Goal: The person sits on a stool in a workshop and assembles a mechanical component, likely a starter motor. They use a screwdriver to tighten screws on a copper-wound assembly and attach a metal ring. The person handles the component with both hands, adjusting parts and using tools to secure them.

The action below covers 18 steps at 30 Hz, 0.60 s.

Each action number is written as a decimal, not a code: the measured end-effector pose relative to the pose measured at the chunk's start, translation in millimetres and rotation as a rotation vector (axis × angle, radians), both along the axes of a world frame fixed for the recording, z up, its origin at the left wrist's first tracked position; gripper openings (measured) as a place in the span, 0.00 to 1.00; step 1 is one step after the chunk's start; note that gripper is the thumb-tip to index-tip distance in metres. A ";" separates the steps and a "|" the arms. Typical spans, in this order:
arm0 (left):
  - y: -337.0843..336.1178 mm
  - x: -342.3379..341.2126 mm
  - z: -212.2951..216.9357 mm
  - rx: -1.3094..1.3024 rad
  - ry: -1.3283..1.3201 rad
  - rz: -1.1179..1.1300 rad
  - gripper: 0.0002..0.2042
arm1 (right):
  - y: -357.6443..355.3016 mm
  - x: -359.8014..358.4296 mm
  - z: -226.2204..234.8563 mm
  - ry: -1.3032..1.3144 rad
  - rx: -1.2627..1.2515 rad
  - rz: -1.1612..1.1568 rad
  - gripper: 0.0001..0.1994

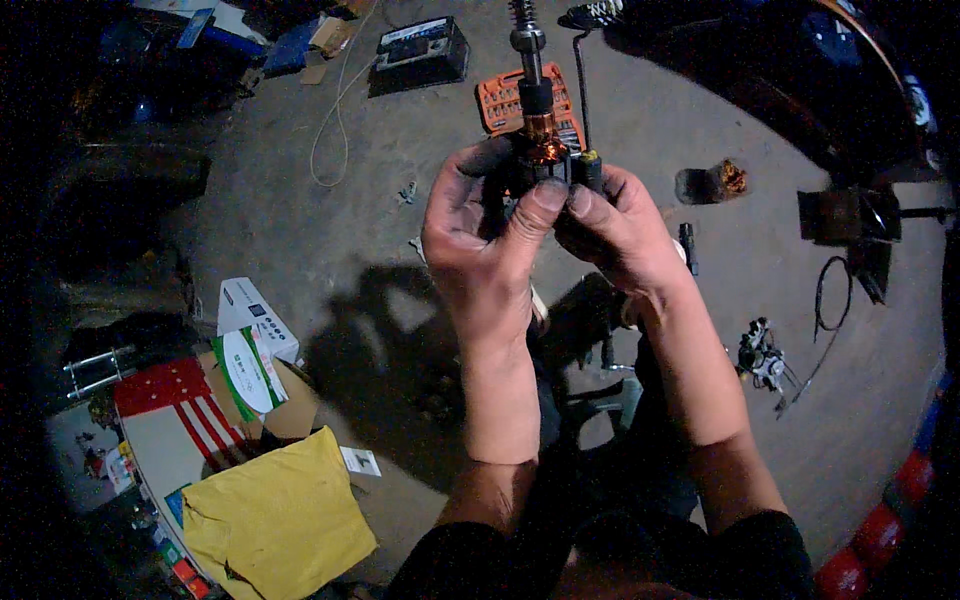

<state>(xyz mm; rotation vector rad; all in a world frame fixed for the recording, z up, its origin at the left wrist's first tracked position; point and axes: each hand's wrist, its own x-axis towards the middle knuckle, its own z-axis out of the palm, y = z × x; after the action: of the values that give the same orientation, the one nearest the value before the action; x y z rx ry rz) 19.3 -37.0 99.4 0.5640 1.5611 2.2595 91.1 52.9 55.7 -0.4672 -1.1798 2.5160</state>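
Both my hands are raised together in the upper middle, their fingers darkened with grime. My left hand (480,205) is closed around the lower end of a motor armature (537,125), which stands upright with copper windings, a bare metal shaft and a spring at its top. In my right hand (620,215) is a thin hooked rod (585,100) with a dark handle and a yellowish collar, held upright close beside the armature. The two thumbs nearly touch at the armature's base. My fingers hide the lower end of both pieces.
Beyond my hands lie an open orange tool case (494,100) and a black battery (420,58). To the right are a copper-ended cylinder (712,183), a metal assembly (765,360) and a black cable (822,290). A yellow envelope (280,520) and a white box (255,315) are at left.
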 end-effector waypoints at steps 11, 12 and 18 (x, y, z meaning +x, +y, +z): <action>-10.6 -3.3 8.9 -0.035 -0.122 -0.136 0.19 | -0.2 3.8 -5.9 0.156 -0.150 0.116 0.26; -11.5 -3.2 9.7 -0.048 -0.124 -0.142 0.19 | -0.5 4.2 -5.7 0.158 -0.158 0.117 0.27; -15.9 -5.8 7.1 -0.065 -0.133 -0.185 0.20 | -0.7 6.1 -9.8 0.185 -0.182 0.153 0.27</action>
<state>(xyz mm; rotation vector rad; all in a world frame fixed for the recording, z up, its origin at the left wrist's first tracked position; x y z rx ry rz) 13.6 -53.0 106.6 0.5073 1.4490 2.0581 97.2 52.2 46.0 -0.1862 -0.9559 2.7420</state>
